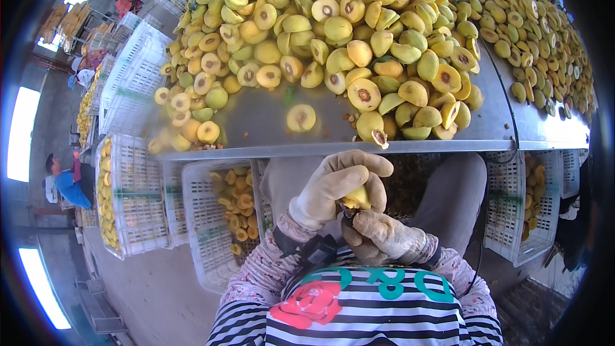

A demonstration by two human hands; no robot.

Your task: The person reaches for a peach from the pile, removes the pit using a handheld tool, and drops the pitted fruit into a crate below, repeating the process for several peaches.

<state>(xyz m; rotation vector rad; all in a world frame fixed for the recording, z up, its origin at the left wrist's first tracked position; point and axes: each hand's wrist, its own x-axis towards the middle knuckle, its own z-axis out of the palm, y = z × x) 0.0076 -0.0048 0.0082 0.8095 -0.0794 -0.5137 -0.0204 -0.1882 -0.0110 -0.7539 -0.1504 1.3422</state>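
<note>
My left hand [336,185], in a pale work glove, holds a piece of yellow fruit [358,198] just past the table's near edge, above my lap. My right hand [384,238], in a stained glove, is closed on a small dark tool [349,210] whose tip meets the underside of the fruit; the tool's kind is mostly hidden by the fingers. Beyond both hands, halved yellow-green fruits [338,29], many with the pit showing, lie heaped on the metal table [259,115]. A single half [301,118] lies cut side up near the edge.
A white plastic crate [211,269] with pitted halves [240,206] stands at my left, beside another filled crate [139,197]. More crates [504,216] stand at the right. A black cable [511,110] crosses the table's edge. A co-worker in blue [72,185] sits far left.
</note>
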